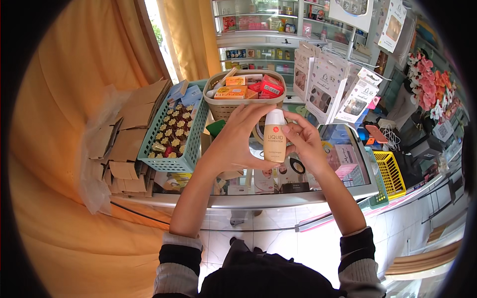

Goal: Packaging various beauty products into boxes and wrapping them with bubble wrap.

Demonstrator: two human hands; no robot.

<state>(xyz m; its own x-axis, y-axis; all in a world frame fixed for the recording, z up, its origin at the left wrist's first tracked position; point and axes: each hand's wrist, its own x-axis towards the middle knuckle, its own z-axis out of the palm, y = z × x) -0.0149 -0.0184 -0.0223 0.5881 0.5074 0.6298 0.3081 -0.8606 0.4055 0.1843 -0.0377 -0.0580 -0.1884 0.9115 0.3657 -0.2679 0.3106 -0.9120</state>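
Observation:
A beige foundation bottle (274, 143) with a white cap stands upright between my two hands, above the glass counter. Its front bears writing and a small red mark. My left hand (234, 138) spans its height, with the fingers near the cap and the thumb at the base. My right hand (303, 143) grips its right side, the thumb on the front and the other fingers partly hidden behind. Below the bottle, through the glass top (244, 182), I see boxes and a round black compact (297, 166).
Behind my hands stands a beige basket (220, 106) of small boxes and tubes. To the left are a teal basket (177, 165) of gold-capped bottles and stacked flattened cardboard (130, 143). At the right are a rack of press-on nail packs (323, 87) and a yellow basket (389, 173).

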